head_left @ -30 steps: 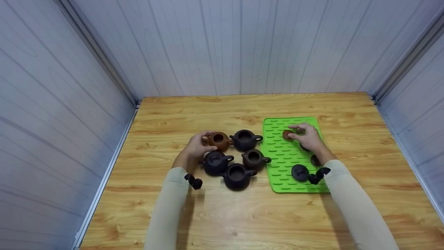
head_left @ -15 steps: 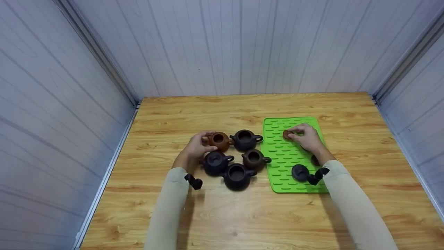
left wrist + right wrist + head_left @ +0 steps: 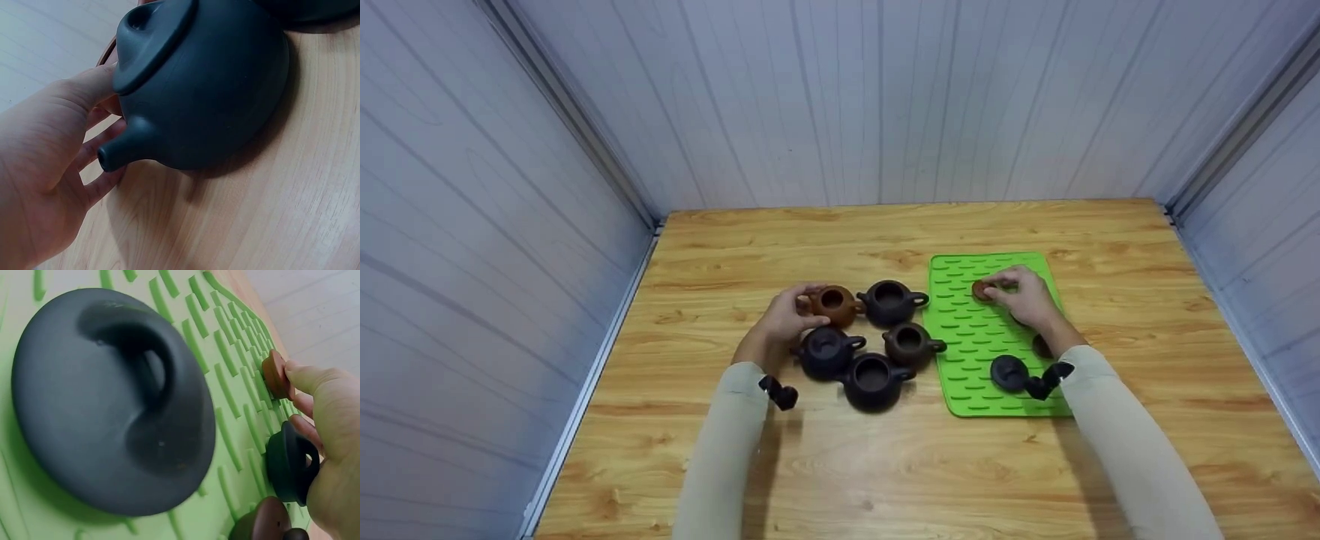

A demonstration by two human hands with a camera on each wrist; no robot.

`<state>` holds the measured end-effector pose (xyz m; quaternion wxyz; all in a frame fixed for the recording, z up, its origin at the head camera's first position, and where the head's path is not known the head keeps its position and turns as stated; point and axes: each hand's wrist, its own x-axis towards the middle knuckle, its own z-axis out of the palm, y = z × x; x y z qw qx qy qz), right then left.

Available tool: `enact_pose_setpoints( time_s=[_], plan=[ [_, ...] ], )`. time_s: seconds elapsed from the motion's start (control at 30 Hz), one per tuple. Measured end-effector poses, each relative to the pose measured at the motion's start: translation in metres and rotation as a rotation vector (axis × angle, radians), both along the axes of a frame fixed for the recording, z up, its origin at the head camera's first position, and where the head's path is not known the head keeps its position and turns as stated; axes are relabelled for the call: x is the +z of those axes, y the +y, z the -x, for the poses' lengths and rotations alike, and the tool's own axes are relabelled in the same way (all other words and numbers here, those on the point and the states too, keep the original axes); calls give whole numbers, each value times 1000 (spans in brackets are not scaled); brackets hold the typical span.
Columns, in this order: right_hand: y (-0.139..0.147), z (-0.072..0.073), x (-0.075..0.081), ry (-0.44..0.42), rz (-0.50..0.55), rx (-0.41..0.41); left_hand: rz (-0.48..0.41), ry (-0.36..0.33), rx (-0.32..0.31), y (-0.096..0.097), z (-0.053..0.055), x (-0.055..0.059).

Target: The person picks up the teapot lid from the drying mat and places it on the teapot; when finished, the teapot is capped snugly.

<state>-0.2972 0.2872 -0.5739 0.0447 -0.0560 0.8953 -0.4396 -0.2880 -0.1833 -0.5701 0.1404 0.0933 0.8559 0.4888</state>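
Observation:
My left hand (image 3: pixel 785 315) grips an orange-brown lidless teapot (image 3: pixel 840 313), fingers behind it and thumb in front. In the left wrist view that pot is mostly hidden behind a black teapot with its lid on (image 3: pixel 208 95). Over on the green mat (image 3: pixel 960 390), my right hand (image 3: pixel 1029 300) pinches a small reddish-brown teapot lid (image 3: pixel 979 291) between thumb and fingers. The right wrist view shows this lid (image 3: pixel 274 376) at the mat, its knob covered by the fingertips. A black lid (image 3: pixel 287 461) lies just under the right hand.
Right of the brown pot are a black lidless teapot (image 3: pixel 888 306), a smaller dark-brown one (image 3: pixel 910 346) and another black one (image 3: pixel 871 384). A large black lid (image 3: pixel 1006 373) and a brown lid (image 3: pixel 1041 346) lie on the mat. Pale panels wall the wooden table (image 3: pixel 840 465).
My right fingers have closed in from beside the reddish-brown lid onto it. The left hand and the teapots stay where they were.

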Motion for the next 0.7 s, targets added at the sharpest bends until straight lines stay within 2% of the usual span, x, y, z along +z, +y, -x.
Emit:
enact_pose_setpoints(
  time_s=[0.33, 0.7],
  plan=[
    [3, 2, 15, 6, 11, -4, 3, 4, -2, 1, -1, 0],
    [-5, 5, 20, 53, -6, 20, -28, -12, 12, 1, -2, 1]
  ],
)
